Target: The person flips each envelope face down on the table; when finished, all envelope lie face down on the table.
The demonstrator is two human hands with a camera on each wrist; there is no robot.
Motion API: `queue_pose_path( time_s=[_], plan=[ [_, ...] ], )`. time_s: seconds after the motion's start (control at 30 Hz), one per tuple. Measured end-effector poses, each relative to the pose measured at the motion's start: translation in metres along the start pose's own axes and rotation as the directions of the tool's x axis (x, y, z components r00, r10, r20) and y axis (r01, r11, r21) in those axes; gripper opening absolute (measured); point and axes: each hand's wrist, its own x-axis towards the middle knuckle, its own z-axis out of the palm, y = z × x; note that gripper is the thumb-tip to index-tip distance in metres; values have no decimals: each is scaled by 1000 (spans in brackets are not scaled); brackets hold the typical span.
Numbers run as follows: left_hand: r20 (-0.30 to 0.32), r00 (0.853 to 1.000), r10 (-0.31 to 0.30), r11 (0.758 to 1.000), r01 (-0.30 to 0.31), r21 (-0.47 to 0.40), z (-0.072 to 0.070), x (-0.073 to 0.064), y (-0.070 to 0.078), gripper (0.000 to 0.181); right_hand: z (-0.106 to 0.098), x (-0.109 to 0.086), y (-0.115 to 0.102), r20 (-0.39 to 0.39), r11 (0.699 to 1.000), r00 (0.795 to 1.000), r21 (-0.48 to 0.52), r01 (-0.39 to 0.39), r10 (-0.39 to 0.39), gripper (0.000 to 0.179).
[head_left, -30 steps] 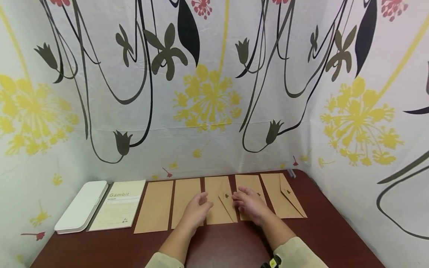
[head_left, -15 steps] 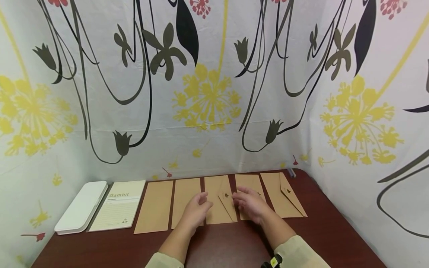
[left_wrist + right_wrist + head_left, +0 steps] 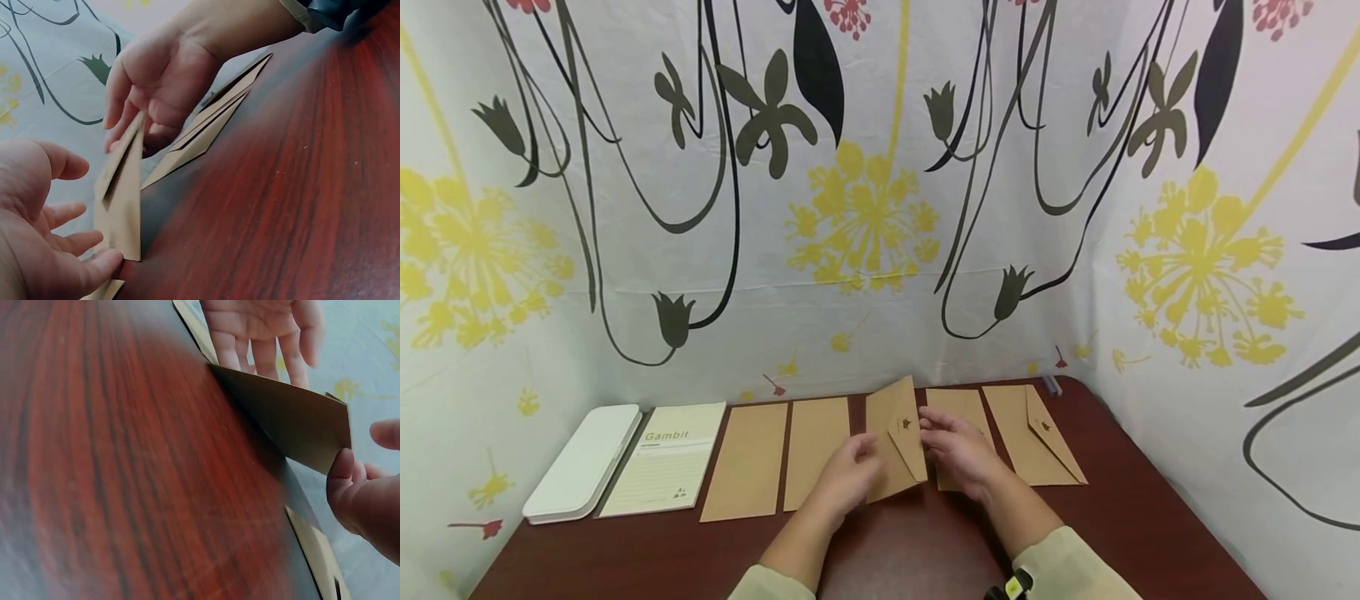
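A brown paper envelope [image 3: 891, 437] with a pointed flap and a small dark print is raised along its right side, tilted over the table. My right hand [image 3: 962, 450] pinches that right edge between thumb and fingers, as the right wrist view shows with the envelope's underside [image 3: 287, 419]. At the left edge is my left hand [image 3: 850, 475], its fingers loosely extended against the paper. In the left wrist view the envelope [image 3: 122, 206] leans up between my left hand [image 3: 44, 231] and my right hand [image 3: 162, 81].
Two plain envelopes [image 3: 745, 462] lie flat to the left. Beyond them are a Gambit notepad [image 3: 662, 462] and a white case [image 3: 583, 462]. Two more envelopes [image 3: 1037, 442] lie on the right. Small grey sticks [image 3: 1052, 386] sit at the back corner, before a patterned curtain [image 3: 880, 333].
The middle envelope, flat on the table before, is now lifted and tilted up on its right side. My right hand has taken hold of its edge; my left hand has shifted slightly right.
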Motion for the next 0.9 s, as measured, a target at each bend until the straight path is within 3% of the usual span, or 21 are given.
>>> queue_pose_path(
  time_s=[0.23, 0.43, 0.7, 0.9],
  plan=[
    [74, 997, 38, 995, -31, -99, 5, -2, 2, 60, 9, -4, -3, -9, 1000, 1000, 9, 17, -17, 57],
    [107, 993, 56, 991, -42, -128, 8, -4, 6, 62, 17, -8, -7, 7, 999, 1000, 38, 24, -24, 57],
    [96, 993, 72, 990, -60, -128, 11, -6, 10, 60, 28, -10, -6, 94, 997, 995, 80, 24, -32, 66],
    [75, 994, 79, 976, -62, -209, 10, -5, 11, 58, 29, -13, -4, 149, 998, 988, 56, 27, -36, 63]
  ],
)
